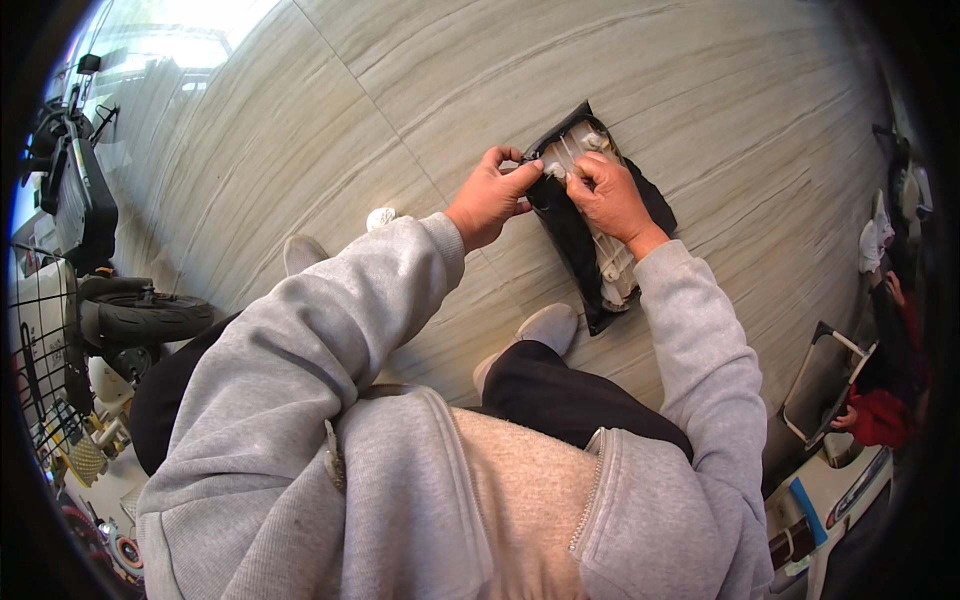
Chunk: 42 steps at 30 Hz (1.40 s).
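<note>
On the floor in front of me lies a long, upturned seat-like piece: a pale, ribbed plastic base [612, 258] with a black cover [568, 225] wrapped round its edges. At the cover's left edge, near the far end, my left hand [490, 195] pinches the black material between thumb and fingers. My right hand [612, 200] reaches over the pale base, its fingers curled together close to the left thumb. Whatever the right fingertips grip is too small to make out. Part of the base is hidden under the right hand.
A crumpled white item [380, 217] lies on the floor left of my arm. Farther left stand a tyre [150, 316], a black wire basket [45, 365] and a dark scooter-like vehicle [80, 200]. At right are a metal-framed panel [822, 385] and another person's red sleeve [885, 420].
</note>
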Available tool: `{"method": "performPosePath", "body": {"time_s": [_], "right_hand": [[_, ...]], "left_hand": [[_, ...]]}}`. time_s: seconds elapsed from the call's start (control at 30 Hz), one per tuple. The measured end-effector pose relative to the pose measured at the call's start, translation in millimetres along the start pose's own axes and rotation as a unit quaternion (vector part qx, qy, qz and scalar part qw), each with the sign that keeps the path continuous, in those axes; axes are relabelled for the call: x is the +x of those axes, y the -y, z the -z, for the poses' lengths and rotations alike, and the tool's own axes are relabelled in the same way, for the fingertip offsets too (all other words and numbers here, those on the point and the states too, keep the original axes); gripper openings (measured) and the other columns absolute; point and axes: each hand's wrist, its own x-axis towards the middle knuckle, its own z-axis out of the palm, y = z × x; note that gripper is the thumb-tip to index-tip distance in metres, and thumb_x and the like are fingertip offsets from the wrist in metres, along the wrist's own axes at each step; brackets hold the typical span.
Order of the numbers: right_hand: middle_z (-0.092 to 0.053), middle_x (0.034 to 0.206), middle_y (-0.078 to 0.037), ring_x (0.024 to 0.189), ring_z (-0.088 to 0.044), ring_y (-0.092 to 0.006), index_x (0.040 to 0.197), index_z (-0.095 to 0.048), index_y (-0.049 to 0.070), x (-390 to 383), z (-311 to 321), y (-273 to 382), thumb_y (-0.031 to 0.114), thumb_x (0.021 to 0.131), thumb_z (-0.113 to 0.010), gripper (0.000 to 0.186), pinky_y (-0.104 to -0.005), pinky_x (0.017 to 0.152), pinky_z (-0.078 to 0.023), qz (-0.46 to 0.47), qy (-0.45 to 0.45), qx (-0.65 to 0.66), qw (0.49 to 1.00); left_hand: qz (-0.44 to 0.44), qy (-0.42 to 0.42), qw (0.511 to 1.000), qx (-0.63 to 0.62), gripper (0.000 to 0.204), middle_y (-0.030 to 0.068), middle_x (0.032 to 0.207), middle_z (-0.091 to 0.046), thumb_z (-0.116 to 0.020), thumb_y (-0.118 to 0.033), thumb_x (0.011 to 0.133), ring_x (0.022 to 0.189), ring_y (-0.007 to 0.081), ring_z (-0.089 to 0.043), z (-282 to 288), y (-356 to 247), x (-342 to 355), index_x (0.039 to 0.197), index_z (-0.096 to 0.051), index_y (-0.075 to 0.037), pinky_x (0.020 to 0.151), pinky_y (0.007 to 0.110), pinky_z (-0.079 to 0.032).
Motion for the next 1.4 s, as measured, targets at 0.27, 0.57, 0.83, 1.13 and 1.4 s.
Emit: {"method": "performPosePath", "body": {"time_s": [0.27, 0.57, 0.83, 1.13, 1.4], "right_hand": [[-0.054, 0.079, 0.004, 0.075, -0.046, -0.0057, 0.093, -0.062, 0.003, -26, 1, 6, 0.020, 0.098, -0.055, 0.019, -0.0261, 0.067, -0.043, -0.112, -0.018, 0.286, 0.951], [-0.065, 0.104, -0.001, 0.091, -0.061, -0.0103, 0.118, -0.063, 0.006, -67, -39, -8, 0.028, 0.101, -0.053, 0.029, -0.0253, 0.082, -0.049, -0.265, -0.012, 0.550, 0.792], [-0.067, 0.110, -0.004, 0.099, -0.063, -0.0137, 0.122, -0.061, 0.005, -64, -36, -7, 0.025, 0.102, -0.051, 0.031, -0.0288, 0.088, -0.051, -0.252, 0.010, 0.578, 0.776], [-0.046, 0.070, 0.005, 0.065, -0.044, -0.0041, 0.093, -0.061, 0.006, -22, -61, -3, 0.026, 0.102, -0.053, 0.024, -0.0286, 0.075, -0.052, -0.191, 0.089, 0.536, 0.818], [-0.062, 0.094, -0.004, 0.084, -0.059, -0.0119, 0.096, -0.063, 0.003, -16, -76, 6, 0.024, 0.101, -0.051, 0.025, -0.0295, 0.072, -0.055, -0.199, 0.032, 0.479, 0.855]], "left_hand": [[-0.188, -0.036, 0.973, 0.126, 0.072, 0.0179, 0.126, -0.047, -0.081, -0.021, 0.079, 0.113, 0.0251, -0.055, -42, -13, -37, 0.132, -0.037, 0.002, 0.092, 0.036, -0.050], [-0.271, -0.013, 0.915, 0.299, 0.072, 0.0182, 0.120, -0.054, -0.076, -0.012, 0.078, 0.112, 0.0257, -0.057, -40, 6, -45, 0.137, -0.038, 0.001, 0.094, 0.039, -0.051], [-0.326, -0.003, 0.809, 0.489, 0.072, 0.0221, 0.128, -0.056, -0.073, -0.019, 0.083, 0.116, 0.0328, -0.059, -24, 6, -50, 0.142, -0.038, 0.001, 0.097, 0.039, -0.048], [-0.187, -0.094, 0.865, 0.456, 0.049, 0.0203, 0.111, -0.068, -0.062, -0.026, 0.096, 0.102, 0.0276, -0.066, 44, -15, -24, 0.137, -0.049, -0.002, 0.089, 0.035, -0.051], [-0.128, -0.074, 0.904, 0.400, 0.050, 0.0159, 0.121, -0.066, -0.057, -0.029, 0.102, 0.110, 0.0200, -0.061, 61, -12, 0, 0.139, -0.048, 0.003, 0.096, 0.032, -0.047]]}}
